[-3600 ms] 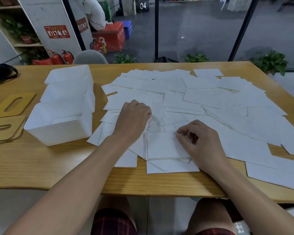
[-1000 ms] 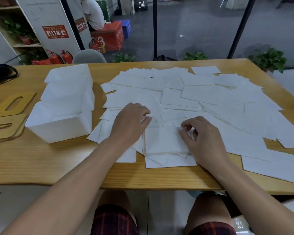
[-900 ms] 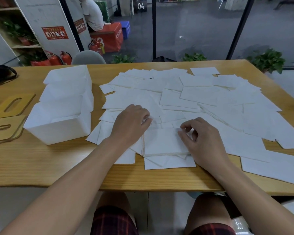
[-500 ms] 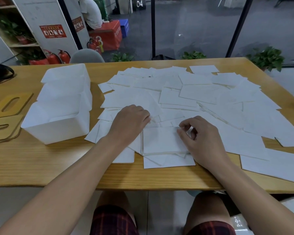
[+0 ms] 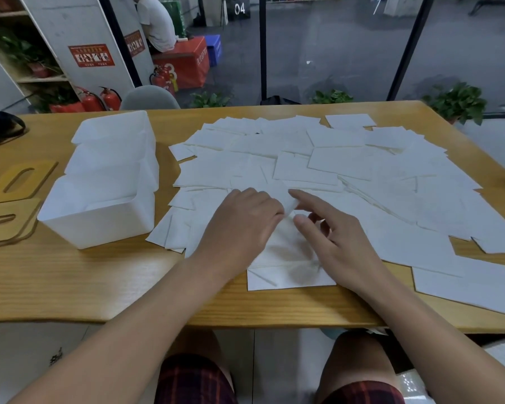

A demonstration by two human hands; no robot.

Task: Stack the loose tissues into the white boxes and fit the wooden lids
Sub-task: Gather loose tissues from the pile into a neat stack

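Head cam, only view I've got: both hands sit over the tissue stack point(image 5: 286, 252) near the front edge of the table point(image 5: 70, 281), abt mid-width. Left hand point(image 5: 242, 225) lies knuckles-up on the stack's left part, fingers curled down; looks like they pinch a tissue corner that lifts between the two hands, but fingertips are hidden, so can't tell for sure. Right hand point(image 5: 333, 243) is spread w/ fingers relaxed, index stretched toward that raised corner, palm over the stack's right side, not gripping anything I can see. Loose tissues point(image 5: 347, 167) cover most of the table's centre and right, overlapping, running to the far edge and the right edge. White boxes point(image 5: 99, 217) stand in a row along the left part, nearest one touching the next; tops open, can't tell contents. Wooden lids point(image 5: 9, 217) lie flat at the left edge, beside the boxes, slots visible, some stacked. Black bag point(image 5: 0, 126) at far-left corner. Motion blur on the stack under the hands.
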